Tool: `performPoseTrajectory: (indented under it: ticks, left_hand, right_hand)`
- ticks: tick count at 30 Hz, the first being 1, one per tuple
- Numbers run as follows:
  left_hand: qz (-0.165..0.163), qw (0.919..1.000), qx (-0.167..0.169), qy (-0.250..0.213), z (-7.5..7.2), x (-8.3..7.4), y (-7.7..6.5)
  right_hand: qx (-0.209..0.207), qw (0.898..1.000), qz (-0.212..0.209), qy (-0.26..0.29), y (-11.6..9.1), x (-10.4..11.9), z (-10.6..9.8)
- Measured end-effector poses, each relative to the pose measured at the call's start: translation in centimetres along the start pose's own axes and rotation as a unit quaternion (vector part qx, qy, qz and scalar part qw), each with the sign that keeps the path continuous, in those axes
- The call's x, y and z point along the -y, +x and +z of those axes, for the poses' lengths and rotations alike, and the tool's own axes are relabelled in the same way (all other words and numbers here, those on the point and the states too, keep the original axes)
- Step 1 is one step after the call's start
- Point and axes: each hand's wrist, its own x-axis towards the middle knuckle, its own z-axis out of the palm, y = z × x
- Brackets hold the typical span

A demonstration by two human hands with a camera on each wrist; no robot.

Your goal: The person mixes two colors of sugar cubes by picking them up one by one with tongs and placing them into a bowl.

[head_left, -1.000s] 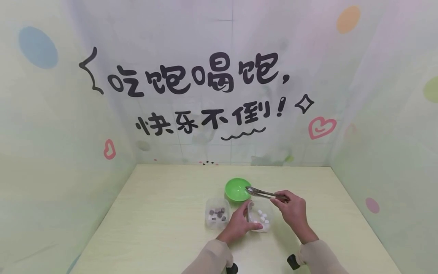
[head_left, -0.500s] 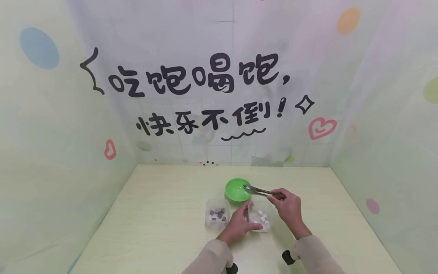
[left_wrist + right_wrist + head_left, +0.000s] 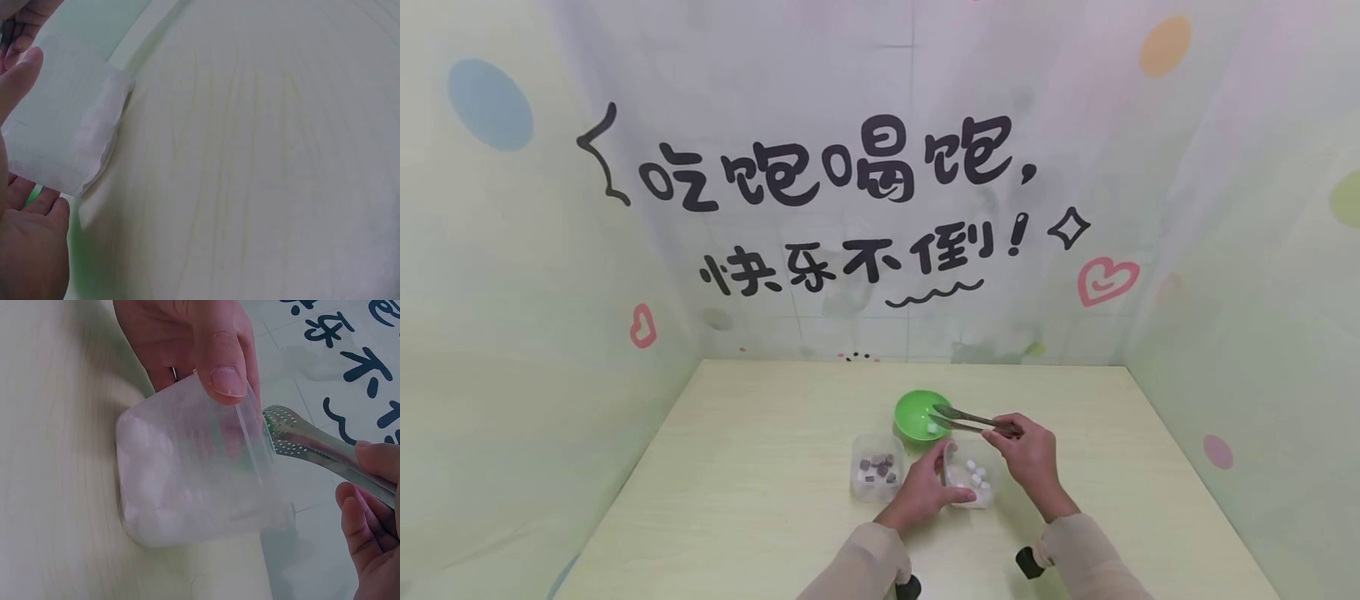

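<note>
My right hand [image 3: 1033, 457] holds metal tongs [image 3: 973, 421], their arms spread and tips over the green bowl [image 3: 908, 412]. A small white cube [image 3: 932, 428] lies in the bowl, just below the tips. My left hand [image 3: 923, 490] grips a clear plastic container [image 3: 976, 502] by its side, thumb at the front and fingers behind. Several white cubes [image 3: 976, 478] lie inside it. In the right wrist view, the tongs' perforated heads [image 3: 284, 428] show beyond the container's rim [image 3: 247, 440]. The left wrist view has the container wall [image 3: 69, 112] between thumb and fingers.
Left of my left hand stands a second clear container [image 3: 855, 483] with several brown cubes [image 3: 882, 470]. All of it rests on a pale wood-grain table [image 3: 760, 492]. Printed fabric walls [image 3: 820, 333] enclose the table at the back and both sides.
My right hand has moved slightly left, bringing the tongs farther over the bowl. The tongs have opened, and the white cube they held now lies in the bowl. My left hand stays put.
</note>
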Motion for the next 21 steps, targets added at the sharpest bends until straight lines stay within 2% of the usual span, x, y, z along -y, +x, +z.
performPoseTrajectory:
  ticks: [8,21]
  left_hand:
    - [-0.002,1.0000,0.000,-0.001,0.0,0.0,0.2]
    - [0.007,1.0000,-0.002,0.001,0.1,0.5,0.4]
  right_hand:
    - [0.007,1.000,-0.005,-0.004,-0.1,0.1,-0.5]
    - [0.031,0.999,0.000,0.037,-0.9,0.3,-2.9]
